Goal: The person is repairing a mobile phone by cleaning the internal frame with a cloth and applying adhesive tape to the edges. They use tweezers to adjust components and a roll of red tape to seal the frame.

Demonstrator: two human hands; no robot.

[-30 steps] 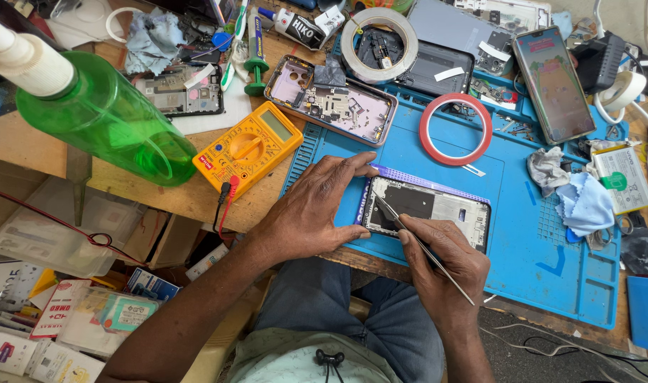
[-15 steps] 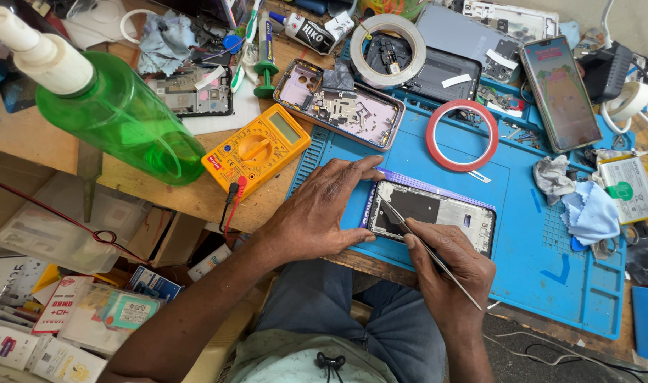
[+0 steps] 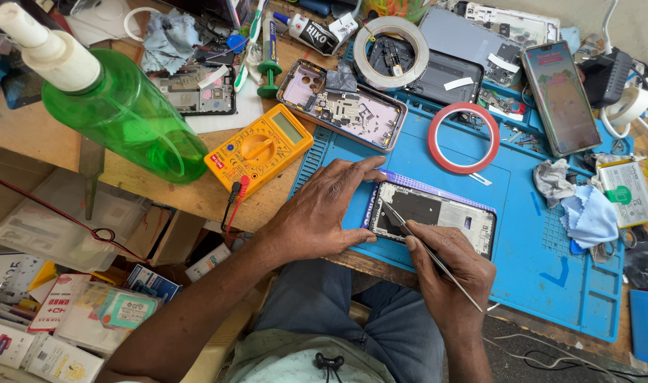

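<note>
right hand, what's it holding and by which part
The right hand holds thin metal tweezers around mid-length, tip on the opened phone frame.

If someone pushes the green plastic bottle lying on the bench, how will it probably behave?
The green bottle lies on its side and is round, so it would probably roll. It looks like thin clear plastic, likely light and a little squashy. The yellow multimeter beside it might stop it.

Blue mat point(image 3: 551, 284), yellow multimeter point(image 3: 259, 150) — green bottle point(image 3: 125, 117), red tape ring point(image 3: 464, 137)
</note>
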